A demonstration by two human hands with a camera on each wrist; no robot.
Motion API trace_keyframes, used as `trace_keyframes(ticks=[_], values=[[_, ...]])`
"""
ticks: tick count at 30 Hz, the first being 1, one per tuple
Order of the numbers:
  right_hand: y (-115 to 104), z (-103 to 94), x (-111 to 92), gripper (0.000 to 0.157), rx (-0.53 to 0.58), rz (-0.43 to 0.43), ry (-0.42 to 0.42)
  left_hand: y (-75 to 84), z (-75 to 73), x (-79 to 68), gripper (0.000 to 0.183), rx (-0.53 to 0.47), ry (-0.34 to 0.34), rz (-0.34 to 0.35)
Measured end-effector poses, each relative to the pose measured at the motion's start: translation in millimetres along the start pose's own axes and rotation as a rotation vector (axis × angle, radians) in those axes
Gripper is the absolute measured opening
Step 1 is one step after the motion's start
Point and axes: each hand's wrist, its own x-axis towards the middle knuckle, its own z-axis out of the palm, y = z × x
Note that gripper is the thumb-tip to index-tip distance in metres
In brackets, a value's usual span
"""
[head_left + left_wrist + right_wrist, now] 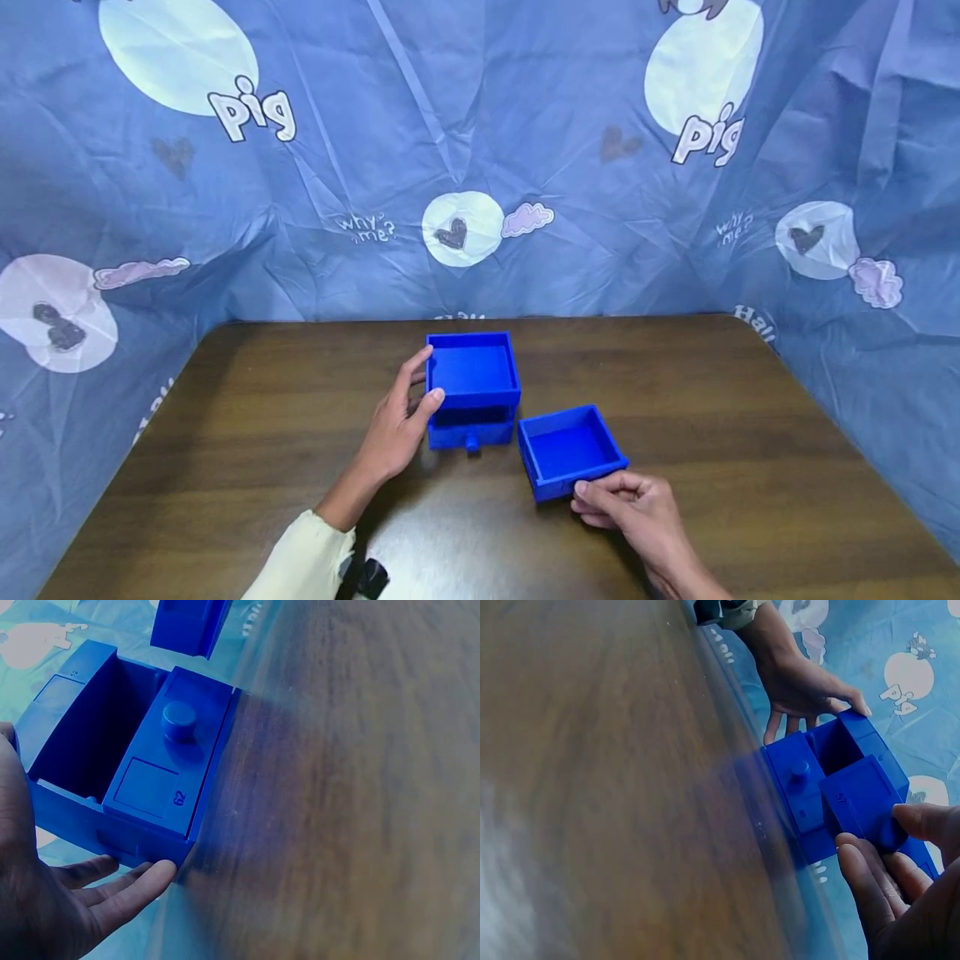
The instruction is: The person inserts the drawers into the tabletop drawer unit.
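Note:
A small blue drawer cabinet (480,400) stands on the table, with a shallow recessed top and a dark vacant upper slot. Its lower drawer (150,772) sits in place, marked 62 and fitted with a round knob (179,720). My left hand (397,429) holds the cabinet by its left side, thumb at the top front corner and fingers along the side wall. To the right of the cabinet, my right hand (637,508) pinches a second blue drawer (551,487) at its front, slightly turned and apart from the cabinet. This drawer has nothing inside; my fingers hide its knob.
The brown wooden table (300,383) extends on both sides of the cabinet. A blue printed cloth (360,167) hangs behind and around it. A black object (372,578) shows by the left sleeve (303,558) at the near edge.

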Motion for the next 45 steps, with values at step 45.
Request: trace_keyframes(ticks=[45], values=[[12.3, 36.0, -11.4, 0.013, 0.074, -0.076, -0.201, -1.4, -1.2, 0.8, 0.056, -0.008, 0.002, 0.015]])
